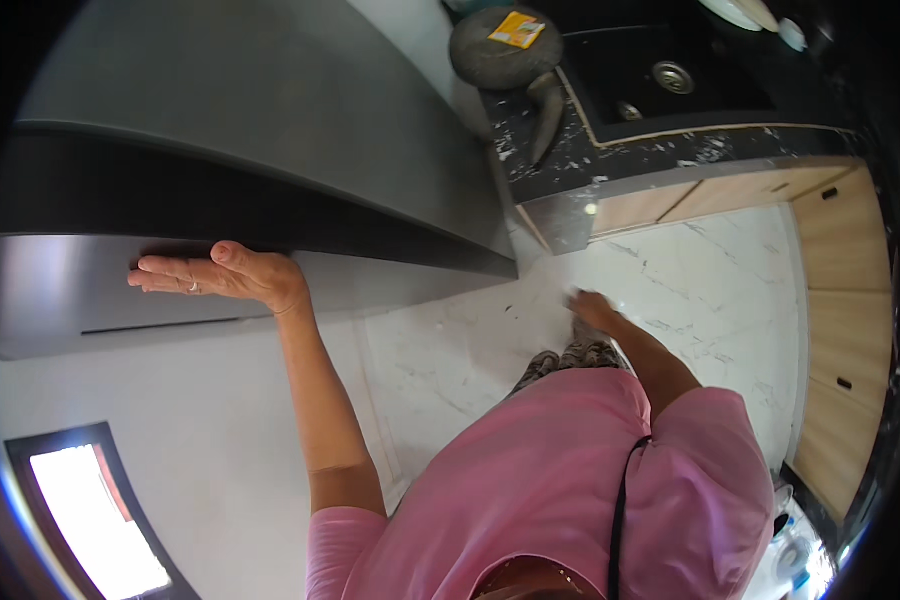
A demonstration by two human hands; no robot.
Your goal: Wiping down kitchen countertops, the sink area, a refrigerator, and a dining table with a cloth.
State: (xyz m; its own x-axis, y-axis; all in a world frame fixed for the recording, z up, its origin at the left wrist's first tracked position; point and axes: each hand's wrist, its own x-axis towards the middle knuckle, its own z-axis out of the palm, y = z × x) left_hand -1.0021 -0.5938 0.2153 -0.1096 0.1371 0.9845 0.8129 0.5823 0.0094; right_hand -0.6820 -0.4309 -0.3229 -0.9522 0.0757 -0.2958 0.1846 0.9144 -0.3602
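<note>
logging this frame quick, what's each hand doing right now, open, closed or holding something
Left hand: open, fingers extended, at the grey refrigerator.
Right hand: too blurred to tell.

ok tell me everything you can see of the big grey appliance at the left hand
The grey appliance is large and boxy, possibly a fridge, with smooth, metallic-looking surfaces. A broad grey face meets a dark band; beyond it is a paler, shinier face with a thin dark slot. It appears upright on the pale floor, near the dark counter. The left hand seems to touch it beside the band. Whether it is fully shut is unclear.
</note>
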